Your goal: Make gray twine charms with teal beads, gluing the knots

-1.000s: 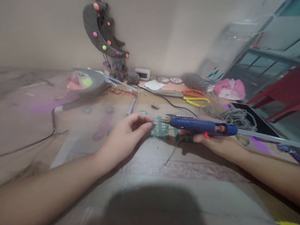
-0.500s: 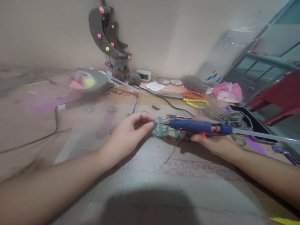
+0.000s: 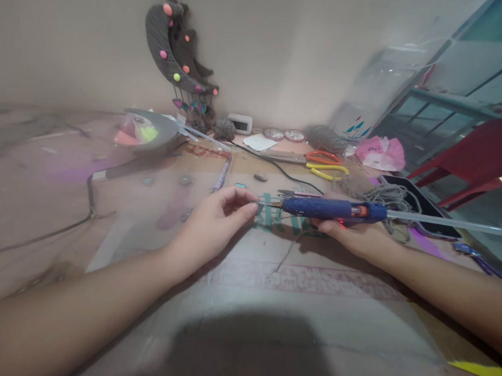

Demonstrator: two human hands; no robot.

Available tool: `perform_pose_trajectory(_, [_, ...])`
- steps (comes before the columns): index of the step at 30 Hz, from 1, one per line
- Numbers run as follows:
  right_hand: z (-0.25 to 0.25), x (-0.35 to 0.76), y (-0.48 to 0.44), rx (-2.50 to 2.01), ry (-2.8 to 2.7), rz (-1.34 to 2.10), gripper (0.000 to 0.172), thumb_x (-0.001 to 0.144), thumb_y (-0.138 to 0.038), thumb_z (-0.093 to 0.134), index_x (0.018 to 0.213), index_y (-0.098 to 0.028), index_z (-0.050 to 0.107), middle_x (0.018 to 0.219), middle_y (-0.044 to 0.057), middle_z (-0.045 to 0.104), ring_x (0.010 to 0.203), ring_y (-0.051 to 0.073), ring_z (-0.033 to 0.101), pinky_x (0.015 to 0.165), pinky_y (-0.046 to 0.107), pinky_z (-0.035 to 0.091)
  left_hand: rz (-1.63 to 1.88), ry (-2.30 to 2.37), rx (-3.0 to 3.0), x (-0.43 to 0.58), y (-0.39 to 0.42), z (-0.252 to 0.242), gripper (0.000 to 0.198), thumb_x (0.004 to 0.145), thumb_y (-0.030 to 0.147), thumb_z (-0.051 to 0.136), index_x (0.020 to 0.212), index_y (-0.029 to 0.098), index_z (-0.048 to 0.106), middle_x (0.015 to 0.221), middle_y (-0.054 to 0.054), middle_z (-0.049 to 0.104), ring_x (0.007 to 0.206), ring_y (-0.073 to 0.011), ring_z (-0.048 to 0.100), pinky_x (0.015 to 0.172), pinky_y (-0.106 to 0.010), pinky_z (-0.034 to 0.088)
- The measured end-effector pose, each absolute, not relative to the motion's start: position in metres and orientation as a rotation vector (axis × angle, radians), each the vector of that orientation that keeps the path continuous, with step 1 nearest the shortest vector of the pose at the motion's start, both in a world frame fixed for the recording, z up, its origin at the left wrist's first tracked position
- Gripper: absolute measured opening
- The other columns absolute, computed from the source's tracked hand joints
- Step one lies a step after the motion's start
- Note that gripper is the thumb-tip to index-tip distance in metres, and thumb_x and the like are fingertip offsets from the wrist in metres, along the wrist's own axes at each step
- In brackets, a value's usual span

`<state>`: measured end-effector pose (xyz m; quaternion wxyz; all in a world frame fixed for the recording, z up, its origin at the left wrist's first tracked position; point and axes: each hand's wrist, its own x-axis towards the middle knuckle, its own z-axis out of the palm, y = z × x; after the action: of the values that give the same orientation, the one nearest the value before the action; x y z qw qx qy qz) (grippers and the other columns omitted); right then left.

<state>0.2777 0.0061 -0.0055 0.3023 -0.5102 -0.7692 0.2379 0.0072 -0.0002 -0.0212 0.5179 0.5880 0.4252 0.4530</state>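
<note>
My right hand (image 3: pixel 348 233) is wrapped round a blue hot glue gun (image 3: pixel 318 207), with its red light showing near the trigger. A long clear glue stick (image 3: pixel 447 221) runs out of the gun's back end to the right. The gun's nozzle points left, close to the fingertips of my left hand (image 3: pixel 225 214). Thumb and forefinger of that hand pinch something small and dark, too little of which shows to name. A thin grey cord (image 3: pixel 288 254) lies on the covered tabletop below the nozzle.
Scissors with orange and yellow handles (image 3: pixel 322 162) lie beyond my hands. A grey yarn-wrapped crescent (image 3: pixel 162 53) with coloured pompoms hangs on the wall. Loose grey yarn (image 3: pixel 388 198) lies on a dark tray (image 3: pixel 439 224) at right. A black cable (image 3: pixel 275 165) crosses the back.
The view has shifted very slightly. Both hands and the glue gun stay almost where they were, with the nozzle still by my left fingertips.
</note>
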Motion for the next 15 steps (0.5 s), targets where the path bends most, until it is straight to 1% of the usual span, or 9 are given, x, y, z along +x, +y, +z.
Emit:
perform_pose_trajectory(10, [-0.0061, 0.2779, 0.0059, -1.356, -2.069, 0.579, 0.033, 0.079, -0.061, 0.066, 0.076, -0.028, 0.064, 0.076, 0.004, 0.070, 0.072, 0.027, 0.069, 0.069, 0.041, 0.058, 1.071, 1.012, 1.462, 0.0049, -0.0008, -0.0231, 0.015, 0.089, 0.032, 0.067, 0.095, 0.019, 0.066, 0.096, -0.002, 0.070, 0.091, -0.0166, 0.064, 0.085, -0.030, 0.048])
perform_pose_trajectory(12, [-0.0082, 0.2797, 0.0062, -1.344, -2.078, 0.590, 0.032, 0.081, -0.060, 0.066, 0.079, -0.028, 0.066, 0.078, 0.004, 0.072, 0.075, 0.028, 0.070, 0.071, 0.042, 0.059, 1.069, 1.014, 1.464, 0.0051, -0.0012, -0.0227, 0.014, 0.089, 0.032, 0.067, 0.095, 0.019, 0.066, 0.096, -0.002, 0.070, 0.092, -0.0169, 0.064, 0.086, -0.031, 0.048])
perform_pose_trajectory(15, [-0.0107, 0.2815, 0.0068, -1.305, -2.075, 0.602, 0.031, 0.082, -0.060, 0.066, 0.082, -0.029, 0.070, 0.083, 0.005, 0.074, 0.083, 0.030, 0.071, 0.080, 0.043, 0.059, 1.072, 1.024, 1.459, 0.0058, -0.0012, -0.0219, 0.014, 0.089, 0.031, 0.066, 0.095, 0.018, 0.066, 0.096, -0.002, 0.071, 0.092, -0.0176, 0.064, 0.086, -0.031, 0.048])
